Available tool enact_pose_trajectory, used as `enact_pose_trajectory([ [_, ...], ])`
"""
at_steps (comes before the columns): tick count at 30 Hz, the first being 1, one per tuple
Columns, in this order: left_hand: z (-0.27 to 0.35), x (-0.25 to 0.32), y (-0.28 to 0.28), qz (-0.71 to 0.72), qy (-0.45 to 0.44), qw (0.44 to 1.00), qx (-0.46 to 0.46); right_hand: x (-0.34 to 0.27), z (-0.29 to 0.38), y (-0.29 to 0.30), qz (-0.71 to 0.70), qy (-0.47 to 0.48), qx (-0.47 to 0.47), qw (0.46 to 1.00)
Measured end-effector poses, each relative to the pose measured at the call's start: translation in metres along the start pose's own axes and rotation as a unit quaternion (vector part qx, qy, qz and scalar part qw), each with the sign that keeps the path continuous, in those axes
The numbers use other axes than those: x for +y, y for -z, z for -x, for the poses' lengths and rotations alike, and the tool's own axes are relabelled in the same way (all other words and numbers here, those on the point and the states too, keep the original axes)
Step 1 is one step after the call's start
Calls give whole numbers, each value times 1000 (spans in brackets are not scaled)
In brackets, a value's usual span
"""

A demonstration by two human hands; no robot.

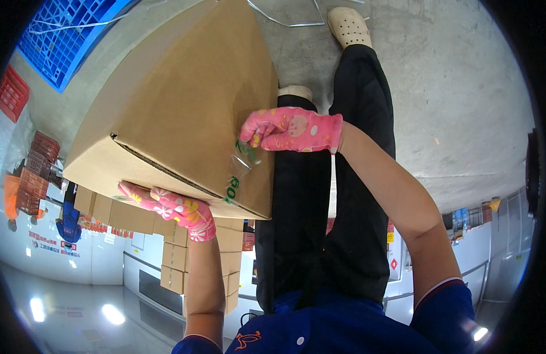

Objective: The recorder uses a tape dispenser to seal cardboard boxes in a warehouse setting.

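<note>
A large brown cardboard carton (184,101) stands before me, close against my leg. My left hand (171,210), in a pink flowered glove, lies flat along one face of it, near a long edge. On the adjoining face, my right hand (290,130), in a matching glove, has its fingers curled at a strip of clear packing tape (242,163) with green print. That strip runs down to the carton's edge and looks wrinkled near my fingertips. Whether the right fingers pinch the tape is hidden by the glove.
A blue plastic pallet (74,40) lies on the concrete floor (445,88) at upper left, with a red crate (12,93) nearby. Bent metal wire (295,22) lies by my foot. Stacked cartons (184,261), crates (36,172) and a person in blue (69,221) appear farther off.
</note>
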State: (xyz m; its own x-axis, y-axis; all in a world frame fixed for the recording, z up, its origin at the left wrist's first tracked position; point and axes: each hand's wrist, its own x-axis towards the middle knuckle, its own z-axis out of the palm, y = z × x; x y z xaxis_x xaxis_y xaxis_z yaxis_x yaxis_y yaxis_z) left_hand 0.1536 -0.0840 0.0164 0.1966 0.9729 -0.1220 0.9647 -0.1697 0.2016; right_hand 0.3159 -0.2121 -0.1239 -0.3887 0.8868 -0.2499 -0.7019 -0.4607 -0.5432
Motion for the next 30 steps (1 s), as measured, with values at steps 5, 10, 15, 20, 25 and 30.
enact_pose_trajectory([
  [5,0,-9,4,-41,-40,998,-6,-8,5,2,54,-62,15,997],
  [10,1,0,-1,-17,-9,1000,-4,12,8,-1,20,-3,51,998],
  [15,-2,-19,5,-51,-83,995,-16,10,7,-11,-169,-31,73,982],
  [20,1,-4,0,-10,7,1000,-2,8,11,-20,-218,-48,96,970],
  [25,-1,-3,1,-22,22,1000,0,8,7,-22,-207,-39,94,973],
  [30,1,-7,1,6,26,1000,7,10,4,-19,-180,0,92,979],
])
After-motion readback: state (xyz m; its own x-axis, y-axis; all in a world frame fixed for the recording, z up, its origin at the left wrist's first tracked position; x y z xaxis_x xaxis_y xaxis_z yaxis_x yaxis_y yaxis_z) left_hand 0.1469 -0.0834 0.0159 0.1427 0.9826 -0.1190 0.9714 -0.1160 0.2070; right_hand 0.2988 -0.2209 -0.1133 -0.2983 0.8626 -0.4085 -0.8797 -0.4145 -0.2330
